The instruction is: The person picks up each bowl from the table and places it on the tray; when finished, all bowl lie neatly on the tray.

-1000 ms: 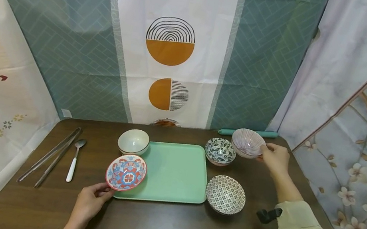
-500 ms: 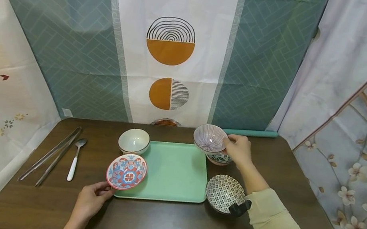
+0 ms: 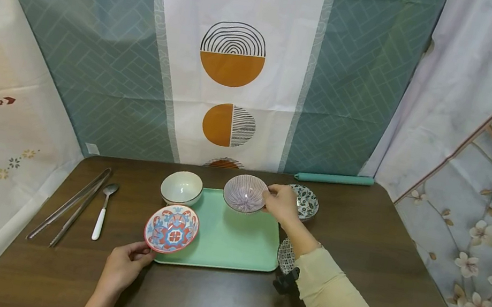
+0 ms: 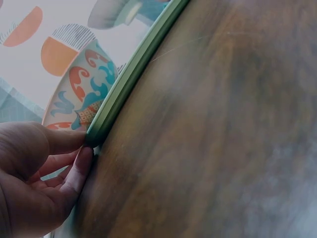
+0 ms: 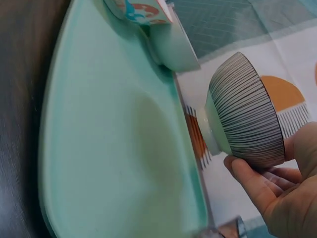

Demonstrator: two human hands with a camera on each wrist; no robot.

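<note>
A purple-striped bowl (image 3: 243, 194) hangs above the back right half of the mint green tray (image 3: 229, 251). My right hand (image 3: 284, 203) grips its right side, fingers and thumb at the rim and wall, and the right wrist view shows the bowl's foot raised off the tray. At the tray's near left corner my left hand (image 3: 123, 266) pinches the edge, thumb above and fingers below. Beside those fingers a red-and-blue patterned bowl (image 3: 172, 230) sits at the tray's left end. Behind it is a cream bowl (image 3: 181, 187).
Right of the tray stand a leaf-patterned bowl (image 3: 306, 202), partly behind my right hand, and a lattice-patterned bowl (image 3: 286, 257), mostly covered by the sleeve. Metal tongs (image 3: 69, 205) and a white-handled spoon (image 3: 101, 216) lie left. A teal roll (image 3: 334, 179) lies along the back edge.
My right hand has carried the striped bowl left, from the table's right side past the leaf-patterned bowl to over the tray. The left hand has stayed at the tray corner.
</note>
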